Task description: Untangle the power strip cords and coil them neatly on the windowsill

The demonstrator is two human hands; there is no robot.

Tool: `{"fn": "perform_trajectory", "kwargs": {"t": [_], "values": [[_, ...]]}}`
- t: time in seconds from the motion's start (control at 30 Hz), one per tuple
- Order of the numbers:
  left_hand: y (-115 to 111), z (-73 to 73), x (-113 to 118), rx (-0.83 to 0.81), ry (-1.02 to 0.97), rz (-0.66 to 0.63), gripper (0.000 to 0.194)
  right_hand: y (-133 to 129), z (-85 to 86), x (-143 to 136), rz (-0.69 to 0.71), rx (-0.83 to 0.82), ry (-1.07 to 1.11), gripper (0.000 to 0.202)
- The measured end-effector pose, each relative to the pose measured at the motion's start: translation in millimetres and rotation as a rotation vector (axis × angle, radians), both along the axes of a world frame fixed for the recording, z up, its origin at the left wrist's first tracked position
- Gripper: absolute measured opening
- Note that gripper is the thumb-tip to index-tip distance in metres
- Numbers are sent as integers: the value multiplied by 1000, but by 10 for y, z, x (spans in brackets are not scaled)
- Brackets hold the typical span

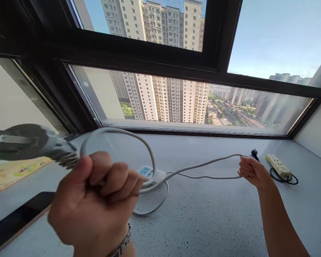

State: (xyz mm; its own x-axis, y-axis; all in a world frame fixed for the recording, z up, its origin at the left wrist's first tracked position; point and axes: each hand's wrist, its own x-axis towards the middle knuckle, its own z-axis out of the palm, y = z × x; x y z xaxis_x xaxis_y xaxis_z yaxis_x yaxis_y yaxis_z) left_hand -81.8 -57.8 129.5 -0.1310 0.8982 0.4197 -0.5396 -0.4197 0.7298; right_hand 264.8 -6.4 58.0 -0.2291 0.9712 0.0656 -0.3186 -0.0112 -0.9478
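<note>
White cable (203, 165) (taut) between both hands

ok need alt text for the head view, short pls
A left hand grips a grey cable near its plug, while the right hand pinches it farther along. It trails to a white power strip on a speckled windowsill.
</note>
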Motion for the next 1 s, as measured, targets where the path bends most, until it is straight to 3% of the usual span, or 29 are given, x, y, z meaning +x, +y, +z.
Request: {"fn": "perform_trajectory", "kwargs": {"t": [0.1,0.17,0.27,0.37,0.5,0.6,0.77,0.87,1.0], "values": [[92,-9,299,45,154,-161,52,-111,166,-45,-124,-94,144,35],[152,-119,482,20,328,-266,53,-174,221,-185,-245,-78,188,29],[221,-340,765,-6,562,-336,51,-279,258,-476,-382,13,143,37],[250,-521,1038,10,736,-334,43,-403,278,-741,-314,90,81,53],[254,-642,1261,56,821,-242,23,-537,266,-932,-145,87,71,68],[244,-664,1298,69,768,-230,16,-558,213,-970,-82,63,87,76],[235,-654,1263,142,695,-105,34,-492,122,-1040,-29,86,41,82],[264,-596,1212,8,398,-13,33,-458,46,-1208,-121,217,-6,68],[287,-379,1069,-175,-99,17,34,-424,-188,-1510,-388,458,-53,37]]}}
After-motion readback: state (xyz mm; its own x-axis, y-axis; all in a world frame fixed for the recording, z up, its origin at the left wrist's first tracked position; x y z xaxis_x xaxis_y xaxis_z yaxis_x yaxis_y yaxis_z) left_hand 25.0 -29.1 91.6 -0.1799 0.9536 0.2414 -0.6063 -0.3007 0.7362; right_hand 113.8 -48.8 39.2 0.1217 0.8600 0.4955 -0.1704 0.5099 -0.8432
